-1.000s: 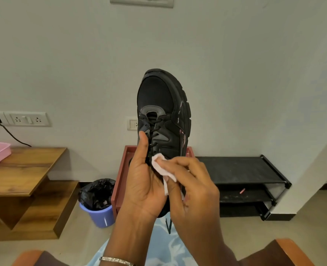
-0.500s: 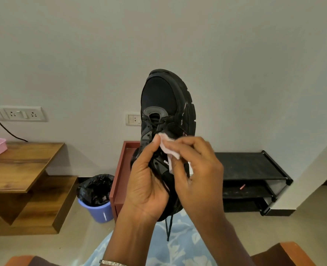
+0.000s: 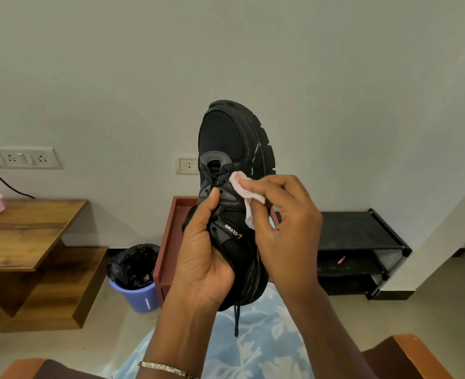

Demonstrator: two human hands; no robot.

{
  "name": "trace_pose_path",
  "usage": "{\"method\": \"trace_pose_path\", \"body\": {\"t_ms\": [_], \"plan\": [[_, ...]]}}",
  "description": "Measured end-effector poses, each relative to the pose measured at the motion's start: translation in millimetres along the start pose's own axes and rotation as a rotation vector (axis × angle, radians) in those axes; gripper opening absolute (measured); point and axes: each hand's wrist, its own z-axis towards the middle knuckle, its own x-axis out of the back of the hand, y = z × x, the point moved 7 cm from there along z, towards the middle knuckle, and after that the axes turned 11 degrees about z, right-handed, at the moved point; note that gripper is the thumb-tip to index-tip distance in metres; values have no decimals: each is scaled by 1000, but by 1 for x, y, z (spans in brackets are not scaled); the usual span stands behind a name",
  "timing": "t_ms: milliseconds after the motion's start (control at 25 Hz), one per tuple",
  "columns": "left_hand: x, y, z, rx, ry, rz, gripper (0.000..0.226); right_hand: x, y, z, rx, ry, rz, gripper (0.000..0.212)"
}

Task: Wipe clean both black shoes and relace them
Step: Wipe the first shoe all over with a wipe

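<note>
Step in hand: wiping. The black mesh sports shoe (image 3: 226, 132) was held toe-up above the lap. The left hand (image 3: 204, 250) gripped its heel end, thumb laid along the laces. The right hand (image 3: 286, 222) pinched a crumpled pale pink wipe (image 3: 242, 184) against the upper beside the eyelets. Pale streaks showed on the sidewall; the next pass should likely work toward them.
</note>
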Motion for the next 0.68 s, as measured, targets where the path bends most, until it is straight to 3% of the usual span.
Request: {"method": "trace_pose_path", "body": {"t_ms": [320, 520, 680], "plan": [[25, 21, 8, -26, 84, 30, 42, -5, -3, -67, -17, -118, 92, 27], [13, 6, 3, 18, 9, -15, 38, -4, -5, -2, 60, 22, -3, 23], [17, 9, 3, 13, 18, -2, 39, -6, -4, -16, 64, 51, 35, 25]]}}
